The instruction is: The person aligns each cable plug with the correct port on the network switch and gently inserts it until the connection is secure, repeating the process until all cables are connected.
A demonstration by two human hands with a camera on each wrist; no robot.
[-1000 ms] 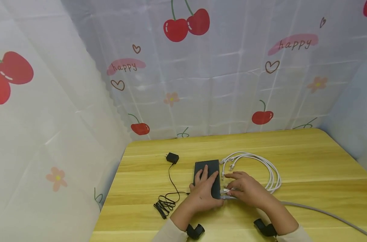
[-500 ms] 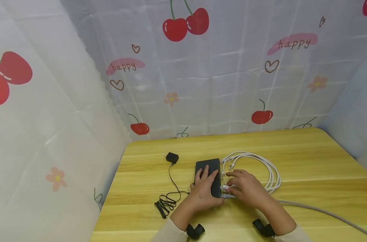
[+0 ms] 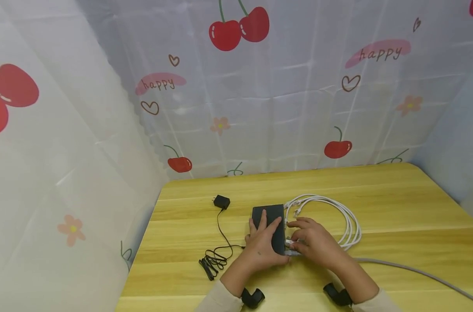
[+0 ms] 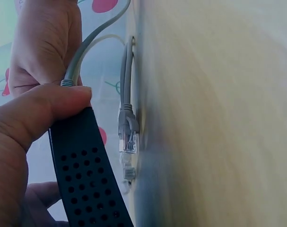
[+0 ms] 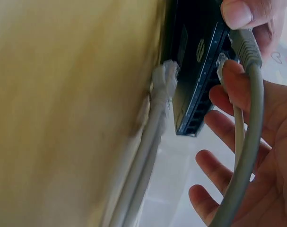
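Observation:
My left hand (image 3: pixel 261 246) holds a black network switch (image 3: pixel 279 242), its fingers spread over the top and the thumb at the near edge. In the left wrist view that thumb bends over a corner beside the perforated side. My right hand (image 3: pixel 316 242) pinches the plug of a white network cable (image 5: pixel 221 64) between thumb and index finger, right at the row of ports. How far the plug sits in a port cannot be seen. A thicker grey cable (image 5: pixel 247 49) is plugged in at the near end of the row. The other right fingers are loosely spread.
Coiled white cables (image 3: pixel 347 216) lie right of the switch, with loose clear plugs (image 4: pixel 128 137) close by. A black power adapter (image 3: pixel 222 202) and its bundled cord (image 3: pixel 213 262) lie at left. The grey cable trails right across the wooden table (image 3: pixel 415 208). A printed curtain (image 3: pixel 275 121) stands behind.
My right hand has shifted slightly left with the white plug, closer against the port side. The left hand keeps its place on the switch, which has barely moved.

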